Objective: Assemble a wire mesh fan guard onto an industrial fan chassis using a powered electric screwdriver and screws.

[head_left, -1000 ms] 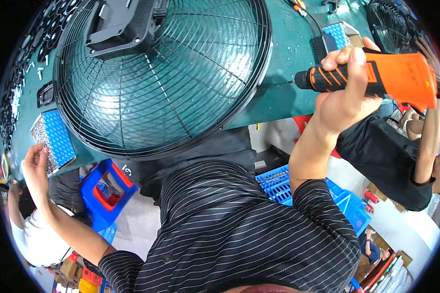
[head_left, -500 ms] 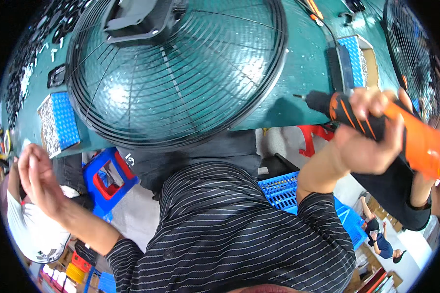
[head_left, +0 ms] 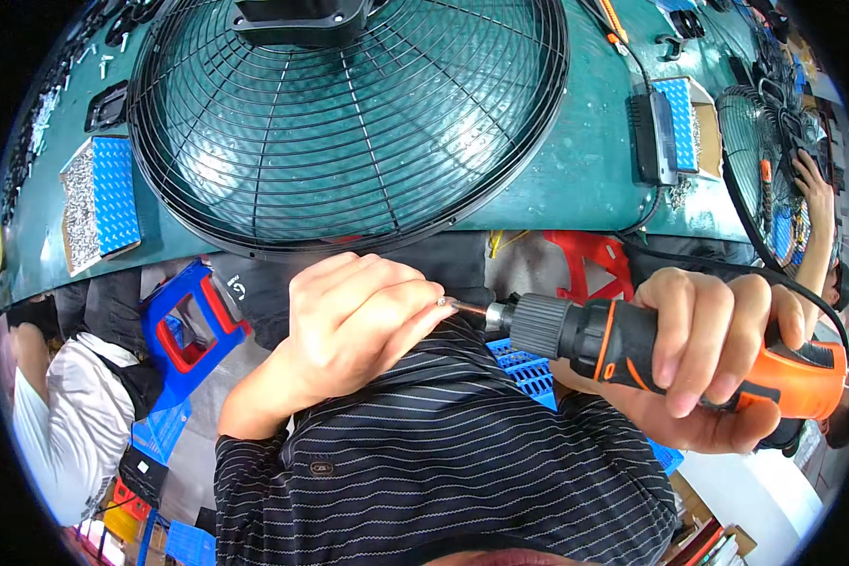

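Observation:
My right hand [head_left: 712, 354] is wrapped round the grip of an orange and black power screwdriver [head_left: 585, 332], held level with its bit [head_left: 470, 308] pointing left. My left hand [head_left: 349, 321] is closed in a pinch at the bit's tip. A small silver screw [head_left: 441, 301] shows between its thumb and forefinger; most of it is hidden. Both hands are in front of my body, just off the near edge of the green table [head_left: 585, 179]. Beyond them, a round black wire fan guard [head_left: 379, 179] lies there, with a black motor housing [head_left: 302, 24] on top.
Open boxes of small screws stand to the left [head_left: 83, 212] and right [head_left: 698, 132] of the guard. A black power adapter [head_left: 646, 141] and cable lie by the right box. Another person's hand [head_left: 814, 184] touches a second fan at far right. A blue and red stool [head_left: 174, 344] stands below left.
My left hand has come from the far left to the middle and now pinches a screw. The screwdriver has moved down and inward, its bit meeting that hand.

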Demonstrator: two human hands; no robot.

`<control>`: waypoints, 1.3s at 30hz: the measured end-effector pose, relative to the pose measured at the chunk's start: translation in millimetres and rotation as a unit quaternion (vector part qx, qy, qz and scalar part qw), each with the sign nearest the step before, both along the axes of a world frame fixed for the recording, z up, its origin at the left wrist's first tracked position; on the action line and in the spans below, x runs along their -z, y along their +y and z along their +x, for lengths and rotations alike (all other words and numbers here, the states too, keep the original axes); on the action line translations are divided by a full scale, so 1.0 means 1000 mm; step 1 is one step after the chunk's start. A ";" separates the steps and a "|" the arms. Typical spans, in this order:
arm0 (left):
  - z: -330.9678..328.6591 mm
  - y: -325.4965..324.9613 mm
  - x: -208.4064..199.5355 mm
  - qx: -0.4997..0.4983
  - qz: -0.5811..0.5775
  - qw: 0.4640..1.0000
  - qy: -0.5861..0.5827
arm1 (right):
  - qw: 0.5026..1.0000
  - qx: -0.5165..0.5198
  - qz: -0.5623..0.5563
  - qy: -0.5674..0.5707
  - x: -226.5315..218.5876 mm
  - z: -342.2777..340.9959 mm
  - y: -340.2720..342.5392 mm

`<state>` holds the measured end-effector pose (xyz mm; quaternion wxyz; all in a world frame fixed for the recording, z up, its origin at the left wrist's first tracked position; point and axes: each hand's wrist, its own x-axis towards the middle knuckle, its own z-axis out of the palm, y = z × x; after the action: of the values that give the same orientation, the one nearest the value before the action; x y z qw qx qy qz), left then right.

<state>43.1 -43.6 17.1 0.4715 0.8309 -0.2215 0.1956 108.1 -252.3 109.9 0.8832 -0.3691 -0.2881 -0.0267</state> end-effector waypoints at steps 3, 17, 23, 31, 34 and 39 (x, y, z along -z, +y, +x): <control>-0.001 0.001 -0.003 0.015 0.009 1.000 0.017 | 1.000 0.002 0.006 -0.007 0.006 0.000 0.002; 0.001 0.003 -0.008 0.074 0.051 0.993 0.078 | 0.997 -0.046 -0.038 -0.048 0.015 0.010 0.000; 0.008 -0.006 -0.004 0.053 0.010 0.995 0.078 | 0.998 -0.008 -0.034 -0.047 0.015 0.013 -0.002; 0.011 -0.015 -0.012 -0.205 0.213 0.954 -0.049 | 0.985 -0.071 -0.109 -0.111 0.017 0.033 0.002; 0.015 -0.018 -0.008 -0.256 0.301 0.918 -0.026 | 0.981 -0.067 -0.130 -0.124 0.026 0.039 0.007; 0.022 -0.023 0.004 -0.285 0.279 0.917 -0.030 | 0.978 -0.075 -0.146 -0.130 0.028 0.046 0.011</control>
<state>65.0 -66.3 13.5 0.1380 0.9505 -0.0352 0.2762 153.7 -240.8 81.6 0.7742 -0.4646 -0.4285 0.0343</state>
